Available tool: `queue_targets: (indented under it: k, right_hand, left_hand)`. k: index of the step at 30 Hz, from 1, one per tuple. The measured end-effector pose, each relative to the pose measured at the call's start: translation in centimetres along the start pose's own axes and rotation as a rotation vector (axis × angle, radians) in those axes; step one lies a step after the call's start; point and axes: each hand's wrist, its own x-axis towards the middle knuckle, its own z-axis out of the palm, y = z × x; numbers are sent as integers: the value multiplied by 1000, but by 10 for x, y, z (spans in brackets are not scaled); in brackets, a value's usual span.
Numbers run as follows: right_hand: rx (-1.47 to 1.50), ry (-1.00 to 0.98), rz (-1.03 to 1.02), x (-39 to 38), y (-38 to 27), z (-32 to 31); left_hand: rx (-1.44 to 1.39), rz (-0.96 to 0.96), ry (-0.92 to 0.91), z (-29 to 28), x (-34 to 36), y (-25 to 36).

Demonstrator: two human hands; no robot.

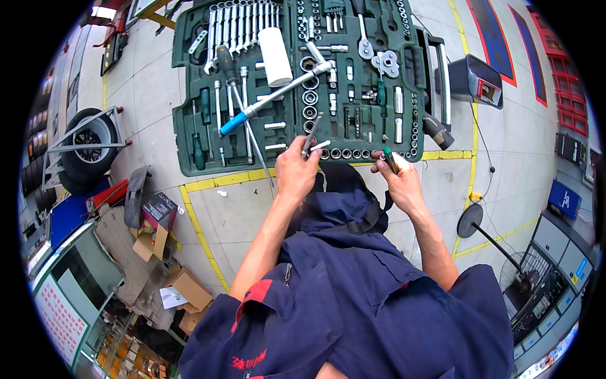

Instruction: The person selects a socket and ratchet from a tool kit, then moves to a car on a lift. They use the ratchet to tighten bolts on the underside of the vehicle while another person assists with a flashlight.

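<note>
My left hand (297, 165) is closed on thin metal tools (314, 129) at the near edge of the open green socket case (184, 117). My right hand (401, 180) grips a small dark tool with a green end (389, 156), beside the bottom row of sockets (356, 153). Across the case lie a long bar with a blue grip (235, 122), a white cylinder (274, 57) and a black-handled screwdriver (225, 63). Wrenches (230, 25) and ratchets (364, 47) fill its slots.
A tyre in a metal frame (88, 142) stands left, cardboard boxes (189, 290) lower left. A lamp-like housing (470, 79) with a cable sits right of the case. A pedestal fan (517, 278) and grey cabinet (565, 246) stand lower right. Yellow lines (202, 234) mark the tiled floor.
</note>
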Motion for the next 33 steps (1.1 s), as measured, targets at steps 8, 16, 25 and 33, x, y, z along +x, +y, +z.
queue_targets:
  k: [8,16,25,33]
  right_hand:
    - [19,83,73,-18,17,-6]
    - [25,60,-12,-6,3,-3]
    - [15,36,-28,4,-7,-1]
    - [24,26,-55,14,-2,4]
  left_hand:
    - [264,351,56,17,30,13]
    - [528,414,-104,31,64,26]
    - [365,402,-63,16,51,24]
    - [204,-73,219,-70,30,-44]
